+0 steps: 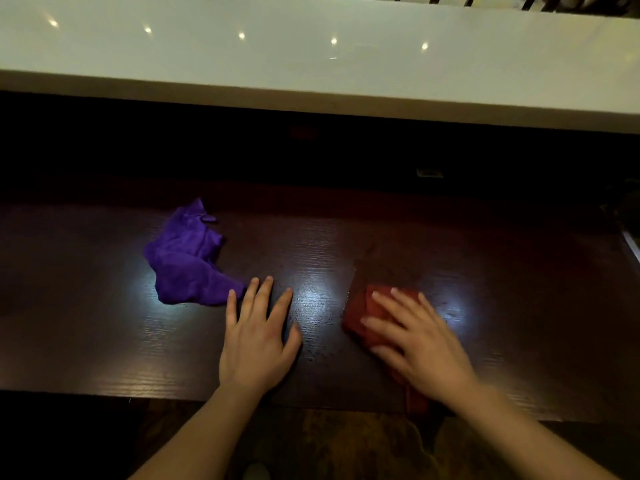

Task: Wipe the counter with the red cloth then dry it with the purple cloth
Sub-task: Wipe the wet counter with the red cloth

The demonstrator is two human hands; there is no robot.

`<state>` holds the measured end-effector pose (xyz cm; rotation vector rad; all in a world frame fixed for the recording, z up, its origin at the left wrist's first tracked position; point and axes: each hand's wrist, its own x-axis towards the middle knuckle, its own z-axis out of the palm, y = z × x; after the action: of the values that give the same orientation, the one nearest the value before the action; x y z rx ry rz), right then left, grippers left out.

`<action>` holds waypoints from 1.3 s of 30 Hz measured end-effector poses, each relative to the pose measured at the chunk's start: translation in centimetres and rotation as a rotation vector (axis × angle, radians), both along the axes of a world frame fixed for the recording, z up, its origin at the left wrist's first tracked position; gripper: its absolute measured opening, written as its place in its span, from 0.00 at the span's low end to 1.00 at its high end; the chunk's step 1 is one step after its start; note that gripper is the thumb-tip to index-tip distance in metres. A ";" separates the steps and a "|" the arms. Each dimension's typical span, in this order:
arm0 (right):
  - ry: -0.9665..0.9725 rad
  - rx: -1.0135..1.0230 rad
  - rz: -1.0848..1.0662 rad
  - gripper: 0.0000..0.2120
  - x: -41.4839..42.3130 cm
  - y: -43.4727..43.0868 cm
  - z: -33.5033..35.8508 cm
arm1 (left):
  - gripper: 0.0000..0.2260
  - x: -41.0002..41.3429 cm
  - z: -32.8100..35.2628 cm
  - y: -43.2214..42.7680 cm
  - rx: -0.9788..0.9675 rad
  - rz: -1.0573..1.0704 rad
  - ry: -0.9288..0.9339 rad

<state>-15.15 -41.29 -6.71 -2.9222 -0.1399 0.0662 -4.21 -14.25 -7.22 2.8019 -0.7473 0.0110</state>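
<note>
The dark wooden counter [104,323] runs across the view and looks wet and streaked around its middle. My right hand [415,344] lies flat on the red cloth [363,313], pressing it onto the counter right of centre; part of the cloth hangs over the near edge. My left hand [258,337] rests flat on the bare wood with fingers spread, holding nothing. The crumpled purple cloth [187,258] lies left of centre, its nearest corner just beside my left fingertips.
A raised white ledge [311,64] runs along the back, above a dark recess. A small pale object [429,173] sits in the recess at the back right. The counter's near edge is just below my wrists.
</note>
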 end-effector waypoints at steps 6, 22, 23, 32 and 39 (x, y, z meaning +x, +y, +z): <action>-0.010 0.166 -0.513 0.20 10.5 0.1 1.0 | 0.25 -0.1 0.1 0.0 0.001 0.006 0.009; 0.051 0.000 -0.298 0.25 9.5 4.5 0.4 | 0.26 -0.2 0.6 -0.3 -0.009 0.023 0.019; 0.068 0.008 -0.352 0.25 10.3 5.1 0.4 | 0.26 -0.3 0.6 -0.3 -0.010 0.022 0.018; -0.024 -0.086 0.051 0.23 1.3 5.2 -1.1 | 0.26 -0.1 0.0 -0.1 -0.037 0.028 0.018; 0.029 0.010 -0.367 0.24 11.4 4.9 -0.3 | 0.26 -0.2 0.1 -0.1 -0.037 0.028 0.014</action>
<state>-3.76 -36.38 -7.03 -2.8824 0.3988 0.0482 -4.40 -14.39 -7.08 2.7737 -0.6975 0.0095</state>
